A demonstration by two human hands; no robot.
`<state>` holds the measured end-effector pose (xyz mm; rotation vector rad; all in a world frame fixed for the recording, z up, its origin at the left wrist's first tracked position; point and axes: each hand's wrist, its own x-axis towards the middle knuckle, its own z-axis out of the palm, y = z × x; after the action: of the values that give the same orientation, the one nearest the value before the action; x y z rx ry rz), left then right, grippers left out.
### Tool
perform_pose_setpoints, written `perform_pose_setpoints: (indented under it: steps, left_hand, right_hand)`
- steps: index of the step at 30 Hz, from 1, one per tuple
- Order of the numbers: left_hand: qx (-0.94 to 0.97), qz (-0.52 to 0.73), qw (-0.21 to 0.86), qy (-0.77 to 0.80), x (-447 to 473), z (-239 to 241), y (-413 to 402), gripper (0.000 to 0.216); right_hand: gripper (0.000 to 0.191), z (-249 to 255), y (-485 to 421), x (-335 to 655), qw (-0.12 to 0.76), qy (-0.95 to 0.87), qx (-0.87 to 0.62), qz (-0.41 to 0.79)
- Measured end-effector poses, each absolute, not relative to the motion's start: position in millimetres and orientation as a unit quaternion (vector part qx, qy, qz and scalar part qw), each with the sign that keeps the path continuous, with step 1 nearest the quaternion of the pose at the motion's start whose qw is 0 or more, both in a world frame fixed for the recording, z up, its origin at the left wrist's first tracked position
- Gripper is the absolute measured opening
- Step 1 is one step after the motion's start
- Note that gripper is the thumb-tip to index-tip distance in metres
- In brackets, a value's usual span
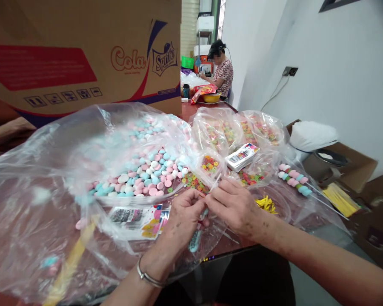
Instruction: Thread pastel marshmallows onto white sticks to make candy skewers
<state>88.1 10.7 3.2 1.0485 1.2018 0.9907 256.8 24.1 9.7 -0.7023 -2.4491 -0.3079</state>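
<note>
My left hand point(182, 214) and my right hand point(234, 204) meet at the table's near edge, fingertips pinched together on a thin clear stick point(215, 181) that points up and away. A pale blue candy shows between the two hands. Right behind them lies a big open plastic bag point(67, 170) with several pink, blue and white marshmallow candies point(147, 176). Small ring-shaped sweets point(194, 182) lie just beyond my fingers. A finished skewer of pink, blue and white candies point(295, 178) lies to the right.
A large Cola carton point(83, 46) stands at the back left. Bags of coloured ring sweets point(239, 131) and a card pack point(242, 155) lie behind. Yellow twist ties point(266, 204) and yellow strips point(340, 199) sit at the right. Another person point(221, 70) sits far back.
</note>
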Motion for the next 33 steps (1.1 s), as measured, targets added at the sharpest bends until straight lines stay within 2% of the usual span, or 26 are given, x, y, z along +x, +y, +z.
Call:
perform_pose_setpoints:
  steps: [5, 7, 10, 12, 15, 17, 19, 21, 23, 25, 27, 30, 33]
  left_hand:
    - [0.538, 0.193, 0.691, 0.443, 68.0, 12.4, 28.3, 0.005]
    - [0.559, 0.152, 0.682, 0.446, 63.9, 18.3, 32.4, 0.004]
    - [0.603, 0.151, 0.629, 0.467, 66.3, 26.4, 33.6, 0.01]
    - [0.672, 0.201, 0.508, 0.5, 72.1, 27.2, 32.9, 0.01]
    - [0.755, 0.311, 0.218, 0.535, 81.8, 18.0, 31.8, 0.017]
    - [0.754, 0.392, 0.071, 0.522, 86.4, 8.4, 29.7, 0.018]
    - [0.73, 0.473, 0.008, 0.493, 89.0, 0.7, 25.2, 0.013]
    - [0.698, 0.524, 0.067, 0.483, 89.8, -2.1, 19.9, 0.011]
    - [0.64, 0.533, 0.243, 0.498, 88.8, 1.6, 17.7, 0.023]
    - [0.523, 0.545, 0.441, 0.485, 85.1, 11.0, 21.1, 0.039]
    - [0.4, 0.589, 0.57, 0.41, 78.5, 23.3, 28.3, 0.049]
    - [0.388, 0.628, 0.602, 0.305, 66.1, 36.8, 36.1, 0.053]
    - [0.48, 0.57, 0.57, 0.345, 58.4, 36.2, 35.7, 0.049]
  right_hand:
    - [0.023, 37.2, 38.1, 263.8, 0.186, -0.973, -0.105, -0.091]
    - [0.022, 44.1, 40.2, 263.7, 0.149, -0.982, -0.085, -0.082]
    - [0.021, 40.5, 39.4, 259.7, 0.142, -0.977, -0.106, -0.117]
    - [0.022, 30.4, 39.6, 253.4, 0.16, -0.961, -0.16, -0.161]
    - [0.025, 14.2, 46.6, 239.7, 0.21, -0.913, -0.291, -0.193]
    - [0.024, 9.6, 55.2, 230.4, 0.272, -0.872, -0.381, -0.143]
    - [0.022, 12.1, 62.8, 223.2, 0.355, -0.819, -0.449, -0.012]
    - [0.02, 19.3, 65.3, 218.8, 0.423, -0.752, -0.477, 0.166]
    - [0.018, 26.8, 61.7, 216.8, 0.442, -0.7, -0.465, 0.312]
    - [0.016, 30.9, 55.0, 216.1, 0.433, -0.69, -0.438, 0.379]
    - [0.015, 30.8, 49.7, 216.3, 0.42, -0.7, -0.419, 0.397]
    - [0.016, 26.4, 49.5, 217.2, 0.408, -0.704, -0.421, 0.402]
    - [0.017, 20.8, 53.5, 217.2, 0.409, -0.713, -0.435, 0.368]
